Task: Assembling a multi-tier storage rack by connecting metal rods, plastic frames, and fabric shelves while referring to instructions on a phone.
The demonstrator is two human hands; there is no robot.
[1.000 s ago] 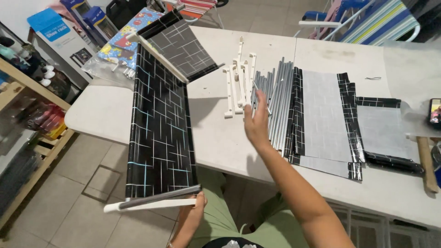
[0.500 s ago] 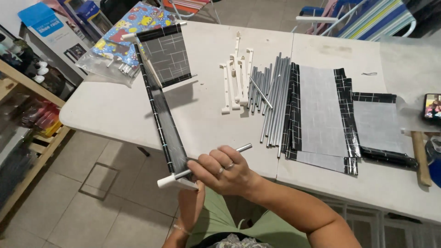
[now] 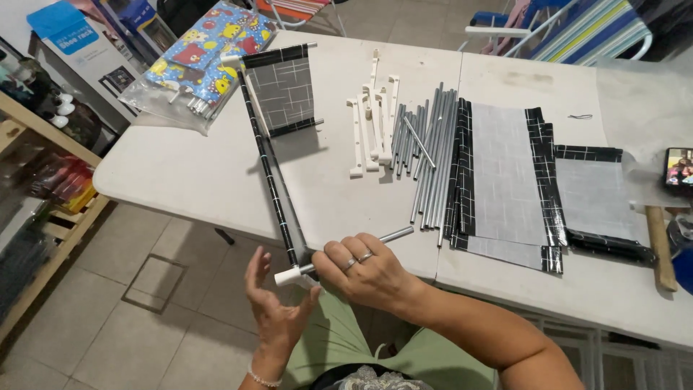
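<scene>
Right hand (image 3: 364, 271): gripping metal rod (image 3: 375, 240) of fabric panel (image 3: 278, 155).
Left hand (image 3: 278, 307): opening wide, touching white connector (image 3: 289, 276).
Tabletop (image 3: 188, 173): carrying loose rods (image 3: 433, 152).

Bare forearms; rings on right hand (image 3: 361, 271); beaded bracelet at left hand (image 3: 278, 310) wrist; green shorts.

Two hands (image 3: 278, 307), several white brackets (image 3: 372, 119), many grey rods (image 3: 429, 155), one phone (image 3: 678, 167).
</scene>
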